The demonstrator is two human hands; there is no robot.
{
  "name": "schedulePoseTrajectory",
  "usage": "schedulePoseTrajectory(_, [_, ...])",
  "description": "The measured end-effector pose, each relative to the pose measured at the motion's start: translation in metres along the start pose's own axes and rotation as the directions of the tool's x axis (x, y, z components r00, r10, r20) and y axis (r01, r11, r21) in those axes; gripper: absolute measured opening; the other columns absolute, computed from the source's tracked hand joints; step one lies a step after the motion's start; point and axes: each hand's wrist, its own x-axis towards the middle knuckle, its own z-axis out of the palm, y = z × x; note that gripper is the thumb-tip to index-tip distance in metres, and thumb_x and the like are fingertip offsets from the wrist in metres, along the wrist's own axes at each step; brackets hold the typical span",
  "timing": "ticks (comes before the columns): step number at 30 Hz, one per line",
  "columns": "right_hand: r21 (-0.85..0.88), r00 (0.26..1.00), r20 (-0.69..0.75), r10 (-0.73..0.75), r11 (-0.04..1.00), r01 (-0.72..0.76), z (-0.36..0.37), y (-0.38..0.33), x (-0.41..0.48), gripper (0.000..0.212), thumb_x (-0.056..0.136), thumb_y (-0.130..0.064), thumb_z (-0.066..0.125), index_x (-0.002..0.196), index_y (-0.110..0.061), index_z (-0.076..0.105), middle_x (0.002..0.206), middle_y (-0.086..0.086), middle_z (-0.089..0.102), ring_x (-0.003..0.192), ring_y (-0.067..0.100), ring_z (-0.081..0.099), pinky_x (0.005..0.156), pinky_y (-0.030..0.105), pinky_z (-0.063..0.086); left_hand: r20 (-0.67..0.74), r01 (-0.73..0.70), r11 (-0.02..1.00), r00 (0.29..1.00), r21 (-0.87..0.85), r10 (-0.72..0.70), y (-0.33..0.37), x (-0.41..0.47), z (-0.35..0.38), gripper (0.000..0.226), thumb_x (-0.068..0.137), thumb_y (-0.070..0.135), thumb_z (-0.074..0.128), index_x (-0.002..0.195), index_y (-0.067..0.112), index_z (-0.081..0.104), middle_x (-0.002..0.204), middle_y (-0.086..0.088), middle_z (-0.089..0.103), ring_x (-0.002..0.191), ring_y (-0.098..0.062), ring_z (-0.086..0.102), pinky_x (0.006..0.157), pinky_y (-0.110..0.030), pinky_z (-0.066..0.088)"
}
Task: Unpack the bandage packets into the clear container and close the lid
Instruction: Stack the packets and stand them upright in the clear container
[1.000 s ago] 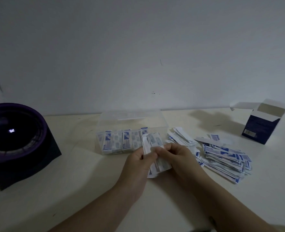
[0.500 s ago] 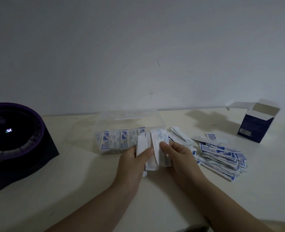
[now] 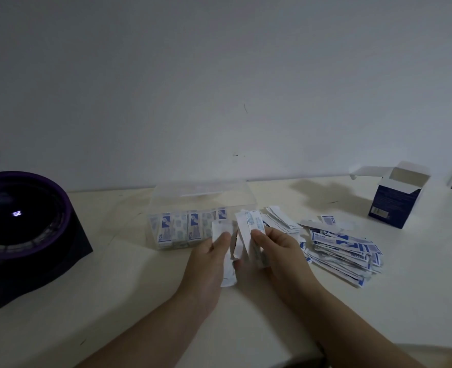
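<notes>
L hand (image 3: 209, 257) and R hand (image 3: 278, 251) each pinch part of a fan of bandage packets (image 3: 246, 235) — thumbs on top, just in front of the clear container (image 3: 198, 193), w/ packets upright inside. Loose pile (image 3: 344, 248) lies right; open box (image 3: 397, 197) beyond.

Off to your left: one dark domed gadget (image 3: 20, 221)
Purple rim, black square base, glossy top catching a couple of glints; it's parked on the cream table (image 3: 113, 301) with a plain white wall (image 3: 219, 75) behind.
</notes>
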Motion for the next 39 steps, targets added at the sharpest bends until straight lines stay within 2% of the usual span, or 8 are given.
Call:
schedulePoseTrajectory(6, [0.05,0.999,0.035,0.001,0.999,-0.002,-0.004,0.0,0.001,0.021,0.093,-0.013,0.053,0.097,0.005,0.065,0.1,0.034,0.064,0.083,0.036,0.06,0.079,0.046,0.045,-0.003,-0.012,0.999,1.0,-0.042,0.011,0.0,-0.001,0.001,0.022,0.095,0.019,0.052,0.099,0.007,0.071,0.095,-0.014,0.074,0.094,-0.031,0.069,0.088,-0.042,0.054])
schedulePoseTrajectory(13, [-0.02,0.995,0.084,-0.062,0.998,0.064,0.002,0.004,0.001,0.02,0.096,-0.013,0.048,0.102,-0.006,0.066,0.087,0.02,0.067,0.077,0.027,0.06,0.073,0.038,0.046,0.014,-0.025,1.0,1.0,0.012,0.025,0.003,-0.003,0.001,0.03,0.083,0.045,0.063,0.096,0.02,0.072,0.078,-0.002,0.073,0.067,-0.016,0.063,0.057,-0.027,0.048])
schedulePoseTrajectory(17, [-0.035,0.988,0.019,-0.156,0.987,0.156,0.005,0.004,0.0,0.021,0.092,-0.023,0.054,0.091,-0.004,0.062,0.082,0.015,0.061,0.076,0.026,0.055,0.07,0.04,0.043,-0.025,0.007,0.999,1.0,-0.049,-0.008,0.004,-0.003,0.003,0.023,0.089,0.033,0.061,0.105,0.019,0.069,0.088,-0.006,0.075,0.066,-0.017,0.069,0.047,-0.02,0.046])
schedulePoseTrajectory(24, [-0.384,0.981,0.04,-0.189,0.904,0.19,0.011,0.007,-0.003,0.019,0.094,-0.026,0.051,0.098,-0.011,0.063,0.091,0.01,0.07,0.087,0.028,0.067,0.077,0.047,0.055,0.059,0.066,0.978,0.997,-0.199,-0.056,0.004,-0.002,0.005,0.027,0.094,0.039,0.049,0.103,0.021,0.067,0.094,-0.005,0.075,0.08,-0.021,0.072,0.076,-0.042,0.056])
schedulePoseTrajectory(28, [-0.419,0.981,0.01,-0.195,0.89,0.181,0.011,0.003,-0.006,0.037,0.086,-0.041,0.053,0.094,-0.006,0.059,0.091,0.021,0.066,0.087,0.04,0.063,0.075,0.055,0.052,0.134,0.064,0.971,0.99,-0.229,-0.033,0.005,-0.005,0.007,0.024,0.096,0.026,0.049,0.113,0.016,0.063,0.102,-0.013,0.072,0.088,-0.027,0.07,0.074,-0.04,0.056])
schedulePoseTrajectory(35, [-0.301,0.978,0.001,-0.209,0.932,0.2,0.006,-0.003,-0.009,0.019,0.092,-0.02,0.056,0.082,-0.008,0.066,0.074,0.002,0.069,0.066,0.015,0.064,0.059,0.025,0.052,0.064,-0.133,0.991,0.989,0.033,0.131,0.001,0.002,0.001,0.02,0.091,0.007,0.055,0.105,0.016,0.066,0.091,-0.003,0.075,0.086,-0.021,0.07,0.074,-0.034,0.054])
schedulePoseTrajectory(37, [-0.158,0.974,-0.109,-0.201,0.97,0.182,0.001,-0.007,-0.006,0.02,0.091,-0.021,0.058,0.08,-0.009,0.069,0.071,0.008,0.065,0.063,0.015,0.059,0.058,0.024,0.048,0.036,-0.363,0.88,0.928,0.306,0.371,0.003,0.007,-0.006,0.01,0.088,0.013,0.061,0.096,0.018,0.066,0.084,0.005,0.072,0.08,-0.009,0.067,0.072,-0.025,0.05])
schedulePoseTrajectory(39, [0.038,0.975,-0.199,-0.102,0.993,0.111,-0.004,-0.012,-0.002,0.02,0.092,-0.022,0.056,0.089,-0.01,0.072,0.073,0.007,0.065,0.062,0.014,0.058,0.058,0.024,0.049,0.199,-0.656,0.495,0.695,0.571,0.691,0.01,0.011,-0.018,0.003,0.087,0.021,0.06,0.087,0.022,0.058,0.082,0.014,0.061,0.076,0.005,0.056,0.071,-0.012,0.042])
